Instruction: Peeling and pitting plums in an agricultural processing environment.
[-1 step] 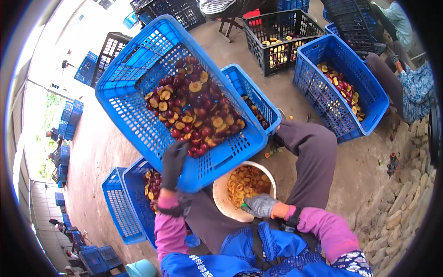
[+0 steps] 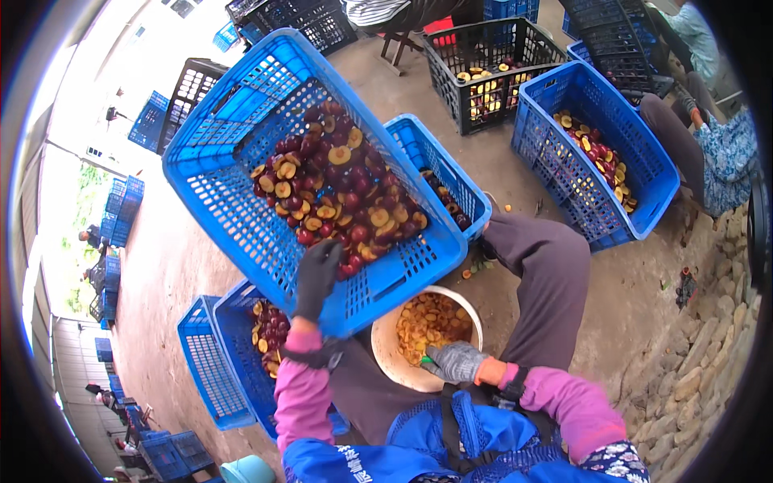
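Note:
A large blue crate (image 2: 419,266) stands tilted in front of me, heaped with dark red plums (image 2: 354,189), many cut open to yellow flesh. My left hand (image 2: 319,278), in a black glove, reaches over the crate's near side to the plums. Its fingers are bent together at the fruit; what they hold, if anything, is hidden. My right hand (image 2: 457,360), in a grey glove, is closed around a small green-handled tool (image 2: 427,361) whose working end I cannot make out. Below it sits a white bucket (image 2: 386,358) between my legs, holding yellow-orange fruit pieces (image 2: 431,322).
Another blue crate (image 2: 241,354) with plums stands by my left leg. Behind the large crate is a smaller blue crate (image 2: 475,205). To the right stand a blue crate (image 2: 555,185) and a black crate (image 2: 459,105) of cut plums. A person (image 2: 729,161) sits at far right.
My left hand has shifted slightly up and right, nearer the plums. My right hand stays over the bucket with the green-handled tool.

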Demonstrator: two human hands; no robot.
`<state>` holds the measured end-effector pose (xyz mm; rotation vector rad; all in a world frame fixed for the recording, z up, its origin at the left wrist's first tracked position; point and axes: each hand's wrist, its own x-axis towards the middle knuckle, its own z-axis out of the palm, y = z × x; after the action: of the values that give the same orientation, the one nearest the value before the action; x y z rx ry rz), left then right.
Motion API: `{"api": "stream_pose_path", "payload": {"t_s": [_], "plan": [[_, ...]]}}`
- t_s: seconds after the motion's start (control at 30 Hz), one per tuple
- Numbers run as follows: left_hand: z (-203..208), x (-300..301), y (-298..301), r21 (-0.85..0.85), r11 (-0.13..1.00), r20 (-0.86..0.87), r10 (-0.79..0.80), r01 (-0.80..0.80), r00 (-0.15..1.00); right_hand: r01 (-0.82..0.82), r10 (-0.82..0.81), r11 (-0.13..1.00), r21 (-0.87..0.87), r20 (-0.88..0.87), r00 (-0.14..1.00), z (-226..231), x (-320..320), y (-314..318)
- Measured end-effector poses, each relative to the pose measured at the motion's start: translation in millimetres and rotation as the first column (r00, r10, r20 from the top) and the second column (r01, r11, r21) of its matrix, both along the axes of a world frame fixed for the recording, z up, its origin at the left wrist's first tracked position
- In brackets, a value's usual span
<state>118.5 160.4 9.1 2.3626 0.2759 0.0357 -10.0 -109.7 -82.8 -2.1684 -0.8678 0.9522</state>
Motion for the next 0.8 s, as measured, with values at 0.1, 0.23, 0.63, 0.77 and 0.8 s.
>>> {"api": "stream_pose_path", "payload": {"t_s": [0.1,0.23,0.63,0.77,0.8], "plan": [[-91,70,-5,0.160,0.982,0.043,-0.111,0.103,0.993,0.104,-0.103,0.995,0.010,-0.018,0.994,-11,3,2],[-185,105,4,0.327,0.943,0.025,-0.080,0.068,0.996,0.097,-0.096,0.995,0.038,-0.028,0.995,-15,6,0],[-110,62,-21,-0.794,0.606,-0.151,-0.129,-0.043,0.980,0.355,-0.345,0.930,0.090,-0.110,0.932,-39,-1,-3],[-45,13,-55,-0.972,0.107,-0.223,-0.148,-0.209,0.963,0.185,-0.222,0.974,0.126,0.424,0.878,-38,10,-20],[-32,-4,-67,-0.969,0.083,-0.242,-0.133,-0.232,0.961,0.085,-0.151,0.989,0.124,0.836,0.528,-8,21,-27]]}}
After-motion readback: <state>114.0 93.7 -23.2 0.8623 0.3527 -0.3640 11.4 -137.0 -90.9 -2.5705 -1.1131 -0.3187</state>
